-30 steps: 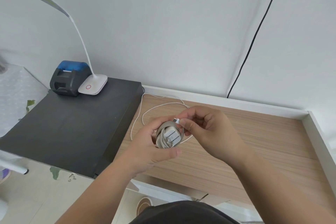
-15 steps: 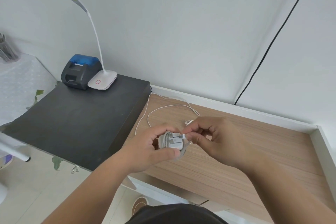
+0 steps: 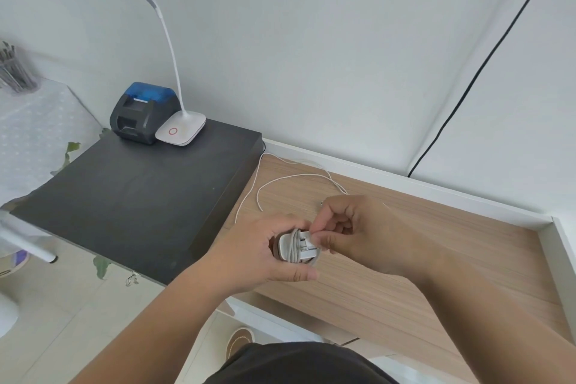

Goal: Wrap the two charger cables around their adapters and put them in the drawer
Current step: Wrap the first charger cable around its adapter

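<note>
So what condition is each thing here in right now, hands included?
Adapter: held in the left hand, cable wound round it.
Left hand: grips the adapter.
Right hand: pinches the cable end at the adapter.
Second cable: loose, unwound on the wooden desk.
Desk lamp: upright, apparently off.

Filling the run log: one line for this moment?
left hand: holds adapter | right hand: pinches cable end | second cable: loose on desk

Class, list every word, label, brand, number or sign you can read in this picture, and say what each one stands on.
No words, brands or numbers can be read.
Red ring symbol, no letters: on the white lamp base.
Small printer: no legible label shows.
White adapter, held in the left hand with the right hand at its cable: any print is too small to read.
</note>
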`<action>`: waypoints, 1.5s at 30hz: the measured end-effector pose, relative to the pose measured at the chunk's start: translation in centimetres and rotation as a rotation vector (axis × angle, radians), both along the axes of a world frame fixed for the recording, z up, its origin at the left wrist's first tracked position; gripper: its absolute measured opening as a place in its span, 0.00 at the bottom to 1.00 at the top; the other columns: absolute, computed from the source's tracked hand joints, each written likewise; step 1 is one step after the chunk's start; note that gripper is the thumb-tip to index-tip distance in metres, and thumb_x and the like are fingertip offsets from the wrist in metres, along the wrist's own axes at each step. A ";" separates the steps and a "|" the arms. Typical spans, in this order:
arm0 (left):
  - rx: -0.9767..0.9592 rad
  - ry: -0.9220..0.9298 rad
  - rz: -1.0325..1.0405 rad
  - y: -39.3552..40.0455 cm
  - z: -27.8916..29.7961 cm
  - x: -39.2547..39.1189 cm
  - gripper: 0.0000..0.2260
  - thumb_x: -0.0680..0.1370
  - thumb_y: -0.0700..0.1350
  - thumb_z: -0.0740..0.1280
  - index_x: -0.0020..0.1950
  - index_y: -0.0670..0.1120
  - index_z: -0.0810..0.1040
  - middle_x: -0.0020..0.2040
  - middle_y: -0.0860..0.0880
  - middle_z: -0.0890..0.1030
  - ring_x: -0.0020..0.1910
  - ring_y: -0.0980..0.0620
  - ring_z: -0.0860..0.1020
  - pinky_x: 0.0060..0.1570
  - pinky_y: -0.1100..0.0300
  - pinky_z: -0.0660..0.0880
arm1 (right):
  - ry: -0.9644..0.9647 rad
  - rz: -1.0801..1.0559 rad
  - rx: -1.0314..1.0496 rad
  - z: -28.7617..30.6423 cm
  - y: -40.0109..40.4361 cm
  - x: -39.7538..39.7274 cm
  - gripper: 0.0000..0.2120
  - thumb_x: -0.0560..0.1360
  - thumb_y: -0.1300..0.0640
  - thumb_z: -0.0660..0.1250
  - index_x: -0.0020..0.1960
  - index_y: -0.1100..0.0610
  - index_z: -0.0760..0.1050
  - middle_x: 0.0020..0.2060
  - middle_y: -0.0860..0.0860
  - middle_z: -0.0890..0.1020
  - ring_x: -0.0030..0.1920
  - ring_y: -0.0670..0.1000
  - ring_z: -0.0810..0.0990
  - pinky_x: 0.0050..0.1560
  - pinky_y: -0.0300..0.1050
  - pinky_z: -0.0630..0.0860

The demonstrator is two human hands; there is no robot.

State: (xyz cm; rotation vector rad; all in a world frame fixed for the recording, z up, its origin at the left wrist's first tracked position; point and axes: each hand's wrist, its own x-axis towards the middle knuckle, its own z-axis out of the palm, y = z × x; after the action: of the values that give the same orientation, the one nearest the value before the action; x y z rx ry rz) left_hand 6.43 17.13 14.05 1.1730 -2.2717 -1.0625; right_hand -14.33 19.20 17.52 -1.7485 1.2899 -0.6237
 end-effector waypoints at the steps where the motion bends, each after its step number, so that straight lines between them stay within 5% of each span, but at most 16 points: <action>1: -0.018 0.003 0.009 0.0 0.0 0.0 0.21 0.64 0.61 0.79 0.54 0.60 0.80 0.43 0.59 0.80 0.44 0.57 0.77 0.43 0.62 0.74 | 0.003 -0.019 -0.007 0.1 0.0 0.2 0.06 0.72 0.58 0.73 0.40 0.51 0.77 0.33 0.49 0.81 0.34 0.45 0.78 0.41 0.46 0.77; 7: -0.041 -0.030 0.053 0.0 -0.7 0.3 0.24 0.64 0.63 0.76 0.58 0.64 0.77 0.46 0.60 0.79 0.47 0.59 0.76 0.49 0.55 0.76 | 0.220 0.061 -0.284 -0.2 0.8 1.4 0.16 0.75 0.60 0.68 0.47 0.47 0.61 0.34 0.47 0.79 0.32 0.44 0.74 0.35 0.36 0.71; 12: -0.065 -0.043 0.041 0.3 -0.9 0.1 0.18 0.66 0.62 0.75 0.53 0.67 0.75 0.44 0.58 0.79 0.47 0.60 0.76 0.47 0.60 0.74 | 0.247 0.204 -0.385 -0.4 0.4 1.3 0.15 0.75 0.61 0.65 0.49 0.47 0.60 0.34 0.45 0.77 0.33 0.47 0.74 0.35 0.34 0.69; 15: -0.043 0.004 0.062 0.4 -0.7 0.0 0.17 0.68 0.60 0.75 0.55 0.63 0.78 0.45 0.61 0.79 0.45 0.61 0.76 0.44 0.63 0.72 | 0.148 0.116 -0.371 -0.7 0.0 1.1 0.14 0.74 0.59 0.69 0.47 0.50 0.63 0.33 0.46 0.76 0.32 0.47 0.74 0.35 0.41 0.73; 21: 0.042 0.155 0.161 0.6 -0.6 -0.5 0.17 0.69 0.61 0.75 0.55 0.62 0.77 0.46 0.58 0.80 0.43 0.56 0.79 0.45 0.46 0.79 | -0.306 -0.221 -0.090 -2.0 0.1 1.5 0.06 0.70 0.55 0.75 0.38 0.56 0.81 0.31 0.51 0.80 0.32 0.46 0.73 0.33 0.37 0.69; 23: 0.052 0.181 0.211 0.7 -0.5 -0.8 0.17 0.69 0.62 0.74 0.54 0.62 0.77 0.46 0.58 0.81 0.43 0.56 0.80 0.44 0.46 0.79 | -0.311 -0.225 -0.094 -2.2 0.5 1.3 0.01 0.72 0.58 0.73 0.43 0.52 0.83 0.36 0.50 0.83 0.35 0.49 0.77 0.38 0.42 0.74; 28: 0.089 0.252 0.309 0.9 -0.3 -1.3 0.21 0.64 0.63 0.77 0.52 0.61 0.77 0.44 0.58 0.82 0.42 0.57 0.80 0.45 0.48 0.80 | -0.232 -0.165 -0.117 -2.4 0.9 0.8 0.10 0.71 0.59 0.73 0.50 0.47 0.83 0.43 0.49 0.82 0.42 0.51 0.80 0.48 0.50 0.78; 35: 0.076 0.239 0.338 0.4 -0.5 -1.5 0.30 0.56 0.60 0.82 0.55 0.63 0.77 0.48 0.61 0.82 0.47 0.58 0.81 0.51 0.50 0.80 | -0.317 -0.254 -0.124 -1.7 0.3 0.5 0.05 0.69 0.63 0.76 0.43 0.56 0.83 0.42 0.53 0.83 0.42 0.54 0.83 0.47 0.52 0.81; 40: -0.020 0.288 0.313 0.8 -0.9 -1.7 0.27 0.61 0.62 0.79 0.57 0.68 0.76 0.54 0.62 0.80 0.56 0.57 0.78 0.57 0.50 0.76 | -0.444 -0.269 -0.137 -2.2 0.8 0.1 0.05 0.69 0.66 0.75 0.43 0.61 0.83 0.41 0.59 0.82 0.40 0.56 0.81 0.42 0.46 0.78; 45: 0.031 0.387 0.220 1.0 -1.6 -1.8 0.29 0.66 0.64 0.74 0.64 0.59 0.72 0.56 0.58 0.75 0.57 0.56 0.76 0.57 0.57 0.76 | -0.512 -0.289 -0.138 -2.9 0.8 0.3 0.04 0.67 0.65 0.75 0.41 0.59 0.84 0.41 0.59 0.82 0.40 0.55 0.80 0.42 0.47 0.76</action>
State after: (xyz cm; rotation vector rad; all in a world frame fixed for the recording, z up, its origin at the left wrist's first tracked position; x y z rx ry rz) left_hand 4.67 18.09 12.49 1.0885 -1.7943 -1.1279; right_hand -13.98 20.04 14.67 -1.3838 1.1546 -1.2594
